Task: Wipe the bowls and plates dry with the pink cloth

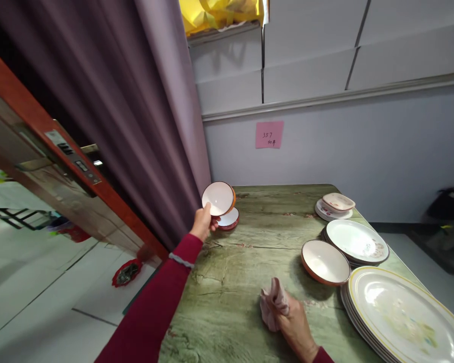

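My left hand (203, 222) reaches out to the table's far left edge and grips a small white bowl with an orange-brown outside (218, 198), tilted on its side above another small bowl (230, 219) that lies on the green table (249, 252). Near the front, my right hand (293, 317) is closed around a crumpled pink cloth (272, 302) that rests on the tabletop. Just right of that hand sits a wider white bowl with an orange outside (325, 262).
Along the right edge stand stacks of plates: large yellow-rimmed ones (401, 312), a middle stack (357, 242) and small dishes (335, 205) at the back. A purple curtain (136, 126) hangs left of the table, with a wooden door (41, 136) beside it. A pink note (269, 134) is on the wall.
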Available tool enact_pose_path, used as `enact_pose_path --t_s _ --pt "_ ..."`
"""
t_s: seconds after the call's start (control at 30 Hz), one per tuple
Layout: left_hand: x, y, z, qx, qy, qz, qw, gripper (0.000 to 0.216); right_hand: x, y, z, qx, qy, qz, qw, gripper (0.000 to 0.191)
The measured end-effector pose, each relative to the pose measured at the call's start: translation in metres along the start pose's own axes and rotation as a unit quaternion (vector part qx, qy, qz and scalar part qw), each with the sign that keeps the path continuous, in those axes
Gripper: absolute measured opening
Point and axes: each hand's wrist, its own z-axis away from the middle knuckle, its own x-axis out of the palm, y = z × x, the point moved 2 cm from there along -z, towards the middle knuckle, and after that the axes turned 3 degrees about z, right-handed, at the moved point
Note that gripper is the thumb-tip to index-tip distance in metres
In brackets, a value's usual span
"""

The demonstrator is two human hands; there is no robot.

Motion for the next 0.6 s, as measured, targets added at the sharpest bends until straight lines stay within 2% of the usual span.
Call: enact_pose_path --t_s 0.1,0.13,0.2,0.4,0.6 --pt "-0.011 0.013 -0.035 -0.036 0.017 -0.063 0.997 0.041 -0.001 -0.006 -0.001 -0.021 -0.013 0.012 1.0 0.04" --pt "-0.012 0.015 -0.043 -0.048 0.017 -0.083 0.995 0.035 -0.002 -0.007 -0.002 -0.022 -0.015 0.011 1.0 0.039" --pt "-0.01 0.015 -0.054 -0.065 0.012 -0.116 0.991 0.036 -0.002 -0.008 -0.002 -0.018 -0.019 0.008 1.0 0.038" --pt "0.006 -0.004 -0.064 -0.079 0.026 -0.184 0.979 0.039 0.002 0.002 0.001 -0.009 -0.026 0.023 0.999 0.041" --pt "0.012 -0.027 -0.068 -0.069 0.041 -0.232 0.969 0.039 0.001 -0.001 0.0 -0.005 -0.038 0.014 0.999 0.037"
